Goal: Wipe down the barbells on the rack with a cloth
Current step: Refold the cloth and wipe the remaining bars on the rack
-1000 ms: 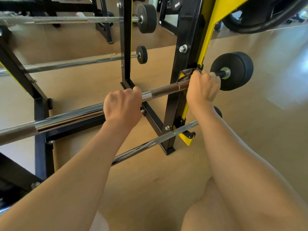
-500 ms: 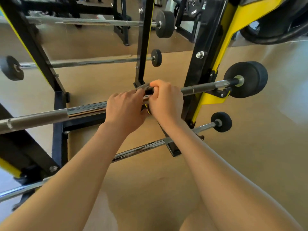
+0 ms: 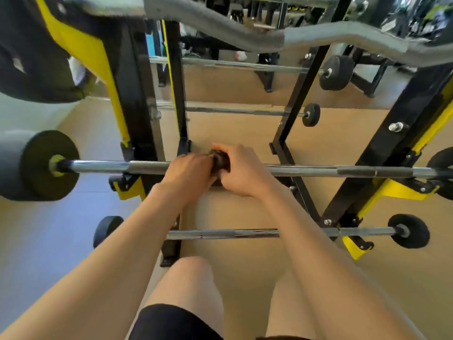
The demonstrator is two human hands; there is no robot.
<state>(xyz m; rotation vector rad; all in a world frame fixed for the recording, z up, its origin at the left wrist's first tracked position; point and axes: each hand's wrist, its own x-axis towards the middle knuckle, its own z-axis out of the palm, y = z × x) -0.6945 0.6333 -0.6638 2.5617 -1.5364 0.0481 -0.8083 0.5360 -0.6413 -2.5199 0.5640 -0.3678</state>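
A chrome barbell (image 3: 318, 171) lies level across the black and yellow rack (image 3: 137, 123), with a black end weight (image 3: 49, 165) at its left. My left hand (image 3: 188, 174) grips the bar at its middle. Right beside it, touching, my right hand (image 3: 241, 170) holds a dark cloth (image 3: 220, 159) wrapped round the same bar. Only a small part of the cloth shows between the two hands.
A lower barbell (image 3: 220, 233) sits on the rack below, with small black ends. A curved grey bar (image 3: 245, 35) hangs close overhead. Two more barbells (image 3: 245, 66) lie on the rack's far side. My knees are beneath, above the tan floor (image 3: 245, 241).
My right hand slid the cloth leftward along the bar from its right end until it met my left hand. My view shifted left and centred on the rack.
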